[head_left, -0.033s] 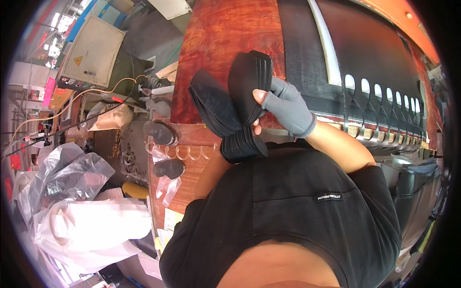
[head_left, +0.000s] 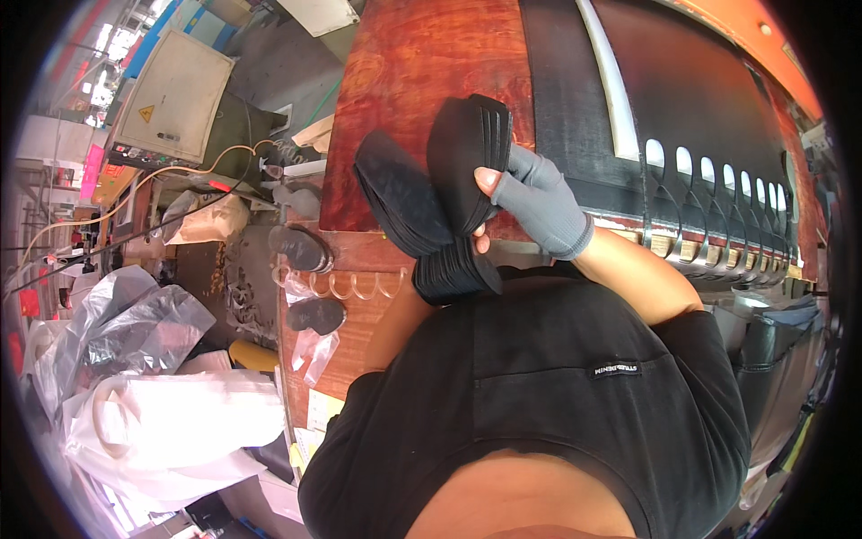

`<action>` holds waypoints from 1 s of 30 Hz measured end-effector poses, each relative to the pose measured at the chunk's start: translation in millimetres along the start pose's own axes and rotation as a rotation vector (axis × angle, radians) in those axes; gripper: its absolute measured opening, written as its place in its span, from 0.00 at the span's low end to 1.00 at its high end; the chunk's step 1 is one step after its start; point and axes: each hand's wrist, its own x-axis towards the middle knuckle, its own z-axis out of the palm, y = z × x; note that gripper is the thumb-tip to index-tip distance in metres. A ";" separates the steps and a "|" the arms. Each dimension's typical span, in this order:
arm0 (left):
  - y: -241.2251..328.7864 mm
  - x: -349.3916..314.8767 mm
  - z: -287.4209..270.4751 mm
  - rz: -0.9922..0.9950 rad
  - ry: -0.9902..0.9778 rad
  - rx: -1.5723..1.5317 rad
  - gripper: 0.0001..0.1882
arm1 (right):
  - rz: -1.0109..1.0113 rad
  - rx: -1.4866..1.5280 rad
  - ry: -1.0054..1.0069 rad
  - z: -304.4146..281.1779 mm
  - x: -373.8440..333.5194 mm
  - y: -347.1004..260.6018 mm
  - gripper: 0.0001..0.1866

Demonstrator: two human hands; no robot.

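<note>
Black sole-shaped pieces, which look like shoe insoles, are fanned out in several thick bundles in front of my chest. My right hand, in a grey glove with a bare thumb tip, pinches the upright bundle at its right edge. From below, my left forearm reaches under the lower bundle. Most of my left hand is covered by the insoles it supports. Bare fingertips show at the bundle's right edge; which hand they belong to is hard to tell.
A reddish wooden table lies ahead, with a black sheet on its right. Dark loops with white tips line its right front edge. Left are dark soles, a coiled clear hose, plastic bags and a metal cabinet.
Hardly anything differs. My right hand and the upright bundle of insoles have shifted very slightly to the right.
</note>
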 end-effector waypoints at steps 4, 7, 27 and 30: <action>-3.9 -4.3 8.3 -0.088 0.190 0.297 0.16 | -0.035 -0.055 -0.008 0.6 -6.6 1.7 0.12; -7.1 -9.0 15.7 -0.016 0.473 0.819 0.20 | -0.080 -0.094 -0.030 -0.3 -9.9 2.2 0.13; 42.8 48.6 -60.1 -1.487 -0.011 0.050 0.12 | -0.916 -1.444 0.374 -17.5 -5.1 -16.6 0.39; 34.3 51.0 -40.7 -1.255 -0.230 -0.004 0.13 | -0.953 -1.790 0.126 -17.8 -7.1 -27.4 0.32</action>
